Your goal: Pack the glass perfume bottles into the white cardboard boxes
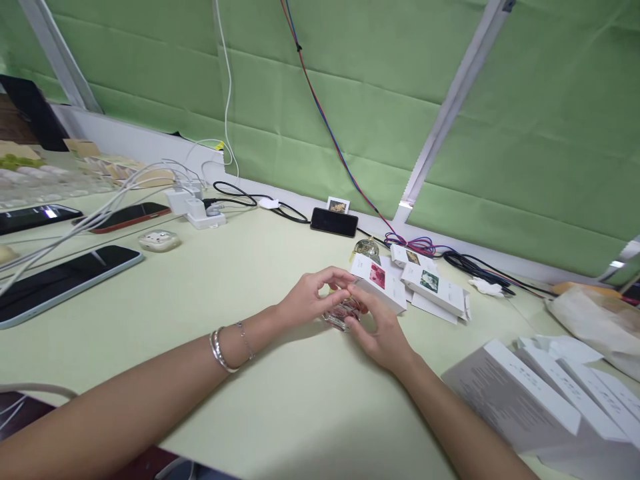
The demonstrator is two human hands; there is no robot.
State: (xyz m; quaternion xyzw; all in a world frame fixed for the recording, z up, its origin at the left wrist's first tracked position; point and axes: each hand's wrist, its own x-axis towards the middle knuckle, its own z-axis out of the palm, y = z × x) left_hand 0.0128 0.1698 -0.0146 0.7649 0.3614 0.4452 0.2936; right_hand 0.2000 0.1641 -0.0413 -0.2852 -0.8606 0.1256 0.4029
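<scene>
In the middle of the table, a small clear glass bottle [342,315] with a pinkish tint rests between both hands. My left hand [314,297] curves round its left side and top, thumb and fingertips closed together over it. From the right, my right hand [383,328] grips it with thumb low and fingers near the top. Its upper part is mostly hidden by the fingers. Just behind the right fingers lies a white box with a red flower picture [378,276]. Beyond that sits a round gold-and-glass bottle [367,249].
More white boxes with flower pictures [433,285] lie at right; larger white boxes [515,387] lean in a row at front right. Phones [65,277], a power strip [203,212] and white cables occupy the left. A black phone [334,222] leans at the back wall.
</scene>
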